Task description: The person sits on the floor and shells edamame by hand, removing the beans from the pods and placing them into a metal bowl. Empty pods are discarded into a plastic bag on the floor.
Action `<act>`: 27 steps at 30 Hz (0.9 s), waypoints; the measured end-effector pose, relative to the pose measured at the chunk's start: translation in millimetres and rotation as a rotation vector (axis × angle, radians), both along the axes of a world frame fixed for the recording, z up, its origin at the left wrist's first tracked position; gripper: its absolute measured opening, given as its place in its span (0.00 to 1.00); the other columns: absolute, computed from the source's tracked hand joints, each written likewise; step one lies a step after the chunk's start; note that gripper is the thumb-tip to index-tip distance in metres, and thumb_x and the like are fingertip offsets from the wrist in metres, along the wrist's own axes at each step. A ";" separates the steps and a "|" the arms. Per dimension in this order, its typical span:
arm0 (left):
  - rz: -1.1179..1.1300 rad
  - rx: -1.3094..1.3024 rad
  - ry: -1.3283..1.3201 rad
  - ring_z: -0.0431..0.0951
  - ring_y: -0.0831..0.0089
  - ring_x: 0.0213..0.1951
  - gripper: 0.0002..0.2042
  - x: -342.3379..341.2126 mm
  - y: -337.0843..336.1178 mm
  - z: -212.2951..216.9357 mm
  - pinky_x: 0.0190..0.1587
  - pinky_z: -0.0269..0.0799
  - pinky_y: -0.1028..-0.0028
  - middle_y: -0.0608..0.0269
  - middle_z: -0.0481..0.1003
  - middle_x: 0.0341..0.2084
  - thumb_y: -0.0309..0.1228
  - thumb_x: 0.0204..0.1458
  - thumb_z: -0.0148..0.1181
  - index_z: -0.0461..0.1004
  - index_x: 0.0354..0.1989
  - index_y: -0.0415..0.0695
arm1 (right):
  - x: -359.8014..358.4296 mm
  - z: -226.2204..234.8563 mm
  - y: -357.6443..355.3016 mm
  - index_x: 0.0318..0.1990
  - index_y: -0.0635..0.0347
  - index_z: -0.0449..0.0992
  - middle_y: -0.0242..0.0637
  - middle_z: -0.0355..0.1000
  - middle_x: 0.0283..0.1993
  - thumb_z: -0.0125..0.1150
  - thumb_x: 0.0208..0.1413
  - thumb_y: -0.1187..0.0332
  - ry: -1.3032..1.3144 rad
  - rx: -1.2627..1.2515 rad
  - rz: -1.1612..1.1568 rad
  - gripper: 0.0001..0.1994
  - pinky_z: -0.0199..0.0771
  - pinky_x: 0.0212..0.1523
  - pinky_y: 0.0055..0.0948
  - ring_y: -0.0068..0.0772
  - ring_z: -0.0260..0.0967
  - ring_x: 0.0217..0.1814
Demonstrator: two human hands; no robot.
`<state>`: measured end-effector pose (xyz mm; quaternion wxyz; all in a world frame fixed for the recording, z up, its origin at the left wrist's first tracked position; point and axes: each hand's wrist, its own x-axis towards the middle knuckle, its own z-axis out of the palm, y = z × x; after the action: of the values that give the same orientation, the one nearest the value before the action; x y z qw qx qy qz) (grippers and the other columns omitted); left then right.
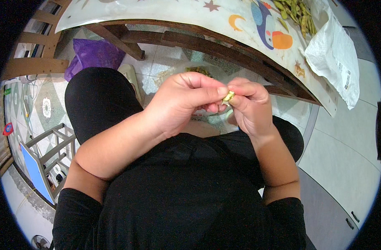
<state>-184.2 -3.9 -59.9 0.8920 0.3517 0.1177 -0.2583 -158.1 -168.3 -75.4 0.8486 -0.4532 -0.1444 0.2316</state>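
Note:
Over my lap, my left hand (176, 100) and my right hand (255, 106) meet, thumbs and forefingers pinched together. Between the fingertips is a small yellow-green bean pod (228, 98), which looks split, with pale bits showing. The curled fingers of both hands hide part of it. Beyond the hands, at the table's far right, lies a heap of green and yellowish bean pods (296, 14), spilling out of a white woven bag (334, 54). Below, past my wrists, empty-looking pods (198, 70) show in a clear plastic bag or bowl on the floor, partly covered by my hands.
A wooden table (157, 10) with a patterned cover stands in front of me. Underneath sits a purple bag (94, 54). To the left are a wooden chair (36, 66) and a tipped stool with a blue seat (36, 173). Pale cabinet doors (336, 137) are on the right.

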 end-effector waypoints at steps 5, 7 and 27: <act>0.001 0.073 -0.065 0.71 0.77 0.25 0.07 -0.6 0.1 3.3 0.30 0.68 0.81 0.59 0.73 0.24 0.25 0.44 0.55 0.72 0.31 0.36 | 1.5 -0.6 -1.1 0.31 0.65 0.73 0.39 0.67 0.32 0.54 0.41 0.83 0.089 0.036 0.000 0.08 0.68 0.35 0.23 0.28 0.66 0.32; -0.018 0.170 -0.182 0.71 0.78 0.26 0.07 -2.4 1.0 4.1 0.31 0.68 0.81 0.60 0.72 0.25 0.25 0.44 0.55 0.72 0.32 0.36 | 1.3 -6.6 -3.9 0.30 0.64 0.74 0.38 0.67 0.32 0.56 0.40 0.82 0.024 -0.007 -0.054 0.08 0.66 0.36 0.21 0.27 0.65 0.33; 0.060 0.559 -0.554 0.67 0.84 0.24 0.05 3.3 -1.1 -3.5 0.26 0.62 0.84 0.68 0.69 0.19 0.27 0.47 0.52 0.69 0.24 0.38 | -4.1 3.9 -3.1 0.34 0.66 0.67 0.43 0.70 0.30 0.51 0.46 0.79 0.182 -0.108 0.028 0.06 0.73 0.31 0.25 0.32 0.70 0.30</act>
<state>-180.9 -5.0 -63.4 0.7671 0.6337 -0.0515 -0.0856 -162.2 -171.4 -71.5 0.8293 -0.4734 -0.0604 0.2909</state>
